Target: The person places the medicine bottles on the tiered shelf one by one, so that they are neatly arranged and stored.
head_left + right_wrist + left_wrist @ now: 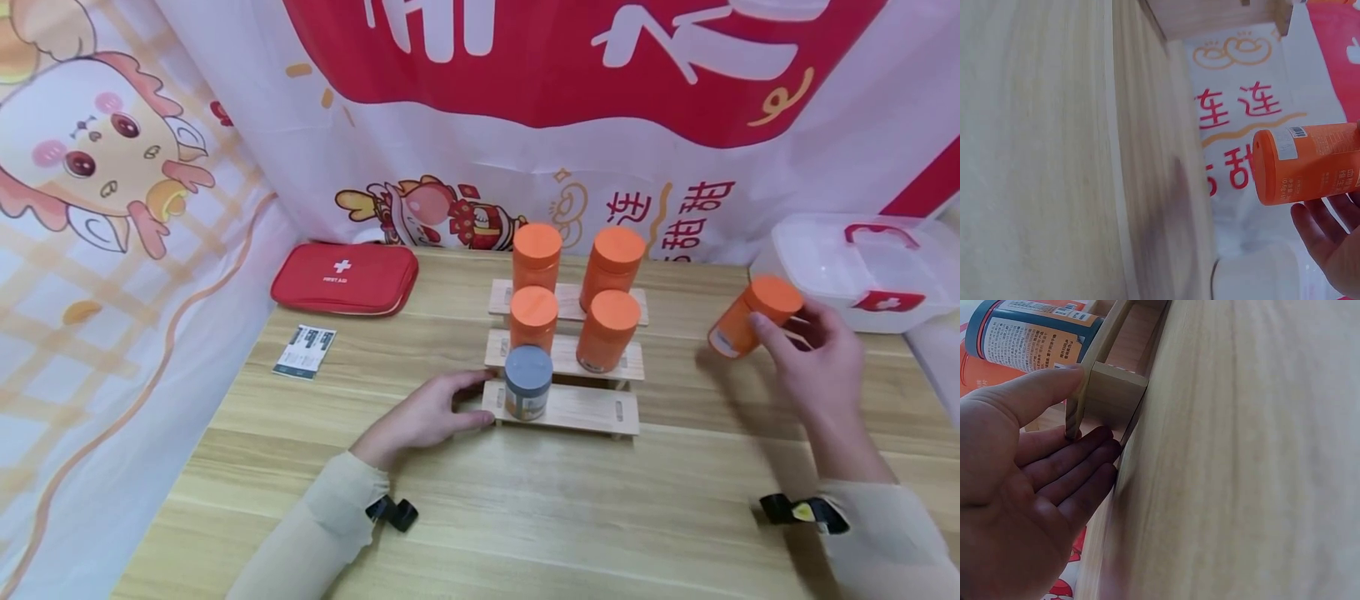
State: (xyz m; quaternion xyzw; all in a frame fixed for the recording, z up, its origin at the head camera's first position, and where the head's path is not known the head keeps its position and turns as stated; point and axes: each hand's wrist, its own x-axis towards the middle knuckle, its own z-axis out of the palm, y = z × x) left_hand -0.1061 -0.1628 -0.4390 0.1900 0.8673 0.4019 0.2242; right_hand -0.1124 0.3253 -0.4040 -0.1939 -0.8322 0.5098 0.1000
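My right hand (821,358) grips an orange-capped orange bottle (742,321), tilted, at the right of the table in the head view. The right wrist view shows this bottle (1310,164) with its base towards the rack and fingers (1316,219) along its side. My left hand (431,417) holds the left end of a three-step wooden rack (585,408), its thumb and forefinger at the end of the lowest step. On that step stands a grey-lidded jar (528,383). Two orange bottles stand on the middle step, one bottle (606,333) at right, and two more on the top step.
Behind the right hand sits a clear plastic box (817,258) with a red handle. A red first-aid pouch (345,283) lies at the back left, with a small printed card (303,352) in front of it. A printed cloth (450,142) hangs behind the table.
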